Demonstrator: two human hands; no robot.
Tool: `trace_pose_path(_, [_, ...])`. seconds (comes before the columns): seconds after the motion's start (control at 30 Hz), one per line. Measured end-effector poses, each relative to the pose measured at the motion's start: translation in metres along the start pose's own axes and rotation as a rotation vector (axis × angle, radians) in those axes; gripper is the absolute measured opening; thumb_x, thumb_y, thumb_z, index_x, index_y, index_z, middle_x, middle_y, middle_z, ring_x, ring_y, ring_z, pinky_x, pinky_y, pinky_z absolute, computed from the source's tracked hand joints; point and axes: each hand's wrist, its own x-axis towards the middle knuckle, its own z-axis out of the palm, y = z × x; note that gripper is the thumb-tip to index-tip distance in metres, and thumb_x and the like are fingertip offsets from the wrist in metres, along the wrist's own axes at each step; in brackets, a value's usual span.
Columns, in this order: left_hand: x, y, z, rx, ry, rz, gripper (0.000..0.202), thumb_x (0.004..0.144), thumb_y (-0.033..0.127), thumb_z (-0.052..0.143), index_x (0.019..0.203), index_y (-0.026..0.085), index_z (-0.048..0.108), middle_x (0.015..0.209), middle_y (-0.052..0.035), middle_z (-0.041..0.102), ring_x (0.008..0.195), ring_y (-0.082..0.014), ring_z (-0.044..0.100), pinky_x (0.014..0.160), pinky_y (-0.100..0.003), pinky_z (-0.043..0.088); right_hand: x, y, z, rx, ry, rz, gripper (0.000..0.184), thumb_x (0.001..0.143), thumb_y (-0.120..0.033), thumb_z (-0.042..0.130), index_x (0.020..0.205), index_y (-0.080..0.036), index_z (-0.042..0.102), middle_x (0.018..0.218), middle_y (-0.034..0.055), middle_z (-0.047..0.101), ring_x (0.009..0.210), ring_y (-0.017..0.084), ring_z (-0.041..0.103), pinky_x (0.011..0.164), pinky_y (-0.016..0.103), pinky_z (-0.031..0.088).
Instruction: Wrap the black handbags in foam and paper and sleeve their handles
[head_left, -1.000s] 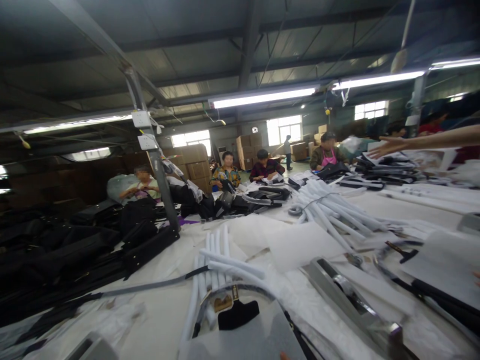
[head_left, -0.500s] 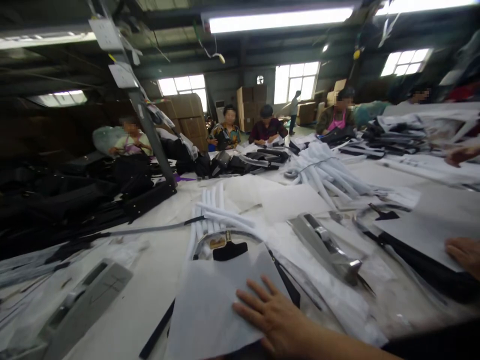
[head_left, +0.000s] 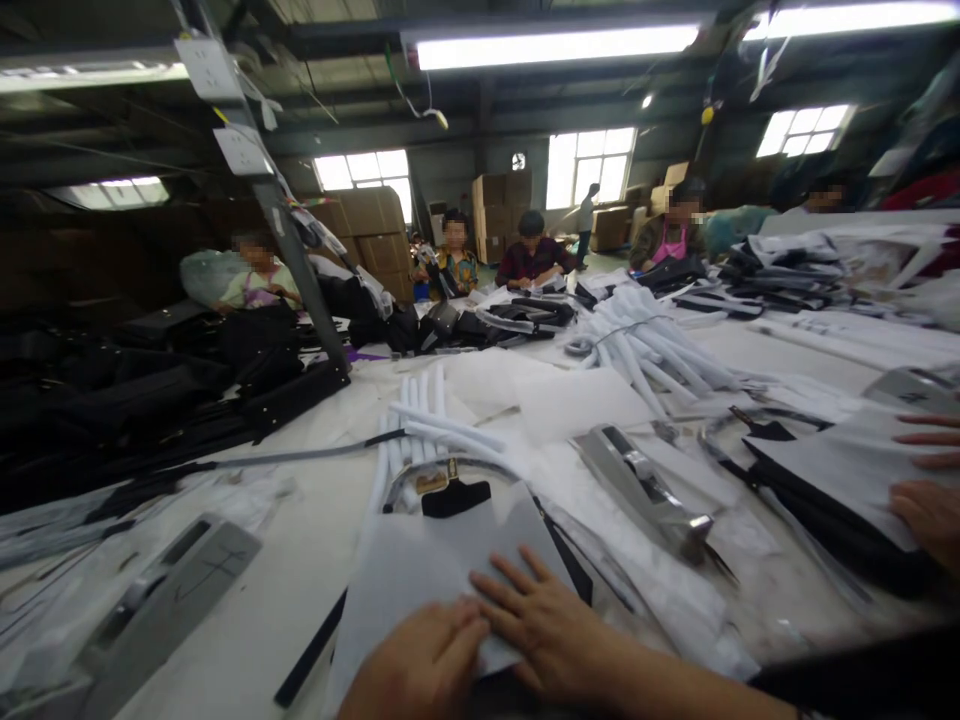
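My right hand (head_left: 551, 622) lies flat with fingers spread on a white paper sheet (head_left: 442, 560), pressing it down. Bent and closed, my left hand (head_left: 424, 655) is at the sheet's lower part, its fingertips beside my right fingers; it seems to pinch the sheet near its lower edge. Under the paper is a dark bag-like piece, mostly hidden. A black tab (head_left: 456, 498) with a gold-coloured clasp sticks out above the sheet, inside a curved handle (head_left: 390, 490) in clear wrapping. A black strap (head_left: 311, 650) lies to the left.
Grey tape dispensers stand left (head_left: 172, 610) and right (head_left: 645, 490). White foam tubes (head_left: 420, 420) lie behind the sheet, with a bigger bundle (head_left: 652, 340) beyond. At right, a co-worker's hands (head_left: 930, 510) rest on another sheet. A slanted metal post (head_left: 300, 270) rises at left.
My left hand has come into view from below and closed at the sheet, beside my right hand. My right hand stays flat in place. The co-worker's hands have come together on their sheet.
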Motion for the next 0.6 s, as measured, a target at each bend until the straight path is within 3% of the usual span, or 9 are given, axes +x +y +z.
trace_pose_path(0.07, [0.014, -0.010, -0.004, 0.082, -0.015, 0.014, 0.035, 0.099, 0.020, 0.044, 0.131, 0.022, 0.058, 0.130, -0.0098, 0.066, 0.122, -0.0237, 0.061, 0.110, -0.046, 0.044, 0.001, -0.006, -0.004, -0.001, -0.034, 0.045, 0.074, 0.094, -0.039, 0.055, 0.158, -0.031, 0.019, 0.162, 0.0069, 0.025, 0.149, 0.037, 0.020, 0.118, 0.066, 0.009])
trace_pose_path(0.13, [0.020, -0.019, -0.003, 0.129, -0.077, 0.020, 0.031, 0.096, 0.021, 0.053, 0.126, 0.018, 0.060, 0.130, -0.0116, 0.066, 0.124, -0.0270, 0.060, 0.111, -0.051, 0.043, 0.004, -0.009, -0.005, -0.022, -0.067, 0.073, 0.077, 0.090, -0.031, 0.057, 0.158, -0.028, 0.020, 0.163, 0.0072, 0.024, 0.149, 0.036, 0.018, 0.118, 0.064, 0.006])
trace_pose_path(0.2, [0.018, -0.026, 0.003, 0.133, -0.130, 0.015, 0.037, 0.093, 0.023, 0.059, 0.130, 0.017, 0.057, 0.135, -0.0130, 0.063, 0.127, -0.0286, 0.058, 0.109, -0.052, 0.045, 0.005, -0.009, -0.003, -0.039, -0.087, 0.082, 0.078, 0.088, -0.027, 0.057, 0.158, -0.025, 0.022, 0.163, 0.0072, 0.022, 0.150, 0.036, 0.016, 0.119, 0.063, 0.004])
trace_pose_path(0.3, [0.003, -0.035, 0.019, 0.096, -0.101, 0.019, 0.049, 0.096, 0.026, 0.056, 0.144, 0.018, 0.045, 0.146, -0.0132, 0.054, 0.135, -0.0267, 0.050, 0.110, -0.048, 0.045, 0.006, -0.007, -0.001, -0.055, -0.093, 0.080, 0.078, 0.088, -0.027, 0.058, 0.158, -0.023, 0.023, 0.164, 0.0074, 0.021, 0.150, 0.034, 0.014, 0.120, 0.061, 0.002])
trace_pose_path(0.43, [-0.013, -0.044, 0.034, 0.059, -0.009, 0.045, 0.051, 0.101, 0.029, 0.047, 0.151, 0.022, 0.035, 0.150, -0.0114, 0.049, 0.139, -0.0234, 0.045, 0.112, -0.046, 0.042, 0.003, -0.007, -0.002, -0.069, -0.085, 0.076, 0.078, 0.093, -0.042, 0.059, 0.158, -0.024, 0.020, 0.165, 0.0074, 0.019, 0.151, 0.032, 0.012, 0.121, 0.058, 0.001])
trace_pose_path(0.53, [-0.011, -0.051, 0.033, 0.010, -0.015, 0.046, 0.047, 0.103, 0.032, 0.044, 0.149, 0.024, 0.038, 0.149, -0.0091, 0.051, 0.137, -0.0210, 0.048, 0.112, -0.045, 0.043, 0.003, -0.007, -0.010, -0.052, -0.082, 0.079, 0.081, 0.095, -0.060, 0.051, 0.158, -0.022, 0.019, 0.164, 0.0096, 0.020, 0.151, 0.031, 0.013, 0.121, 0.056, 0.002])
trace_pose_path(0.6, [-0.006, -0.056, 0.029, -0.017, -0.046, 0.035, 0.046, 0.103, 0.031, 0.042, 0.148, 0.024, 0.040, 0.148, -0.0081, 0.052, 0.135, -0.0199, 0.050, 0.111, -0.044, 0.043, 0.004, -0.007, -0.016, -0.045, -0.098, 0.092, 0.079, 0.097, -0.062, 0.046, 0.158, -0.021, 0.019, 0.164, 0.0099, 0.021, 0.151, 0.030, 0.015, 0.122, 0.054, 0.005])
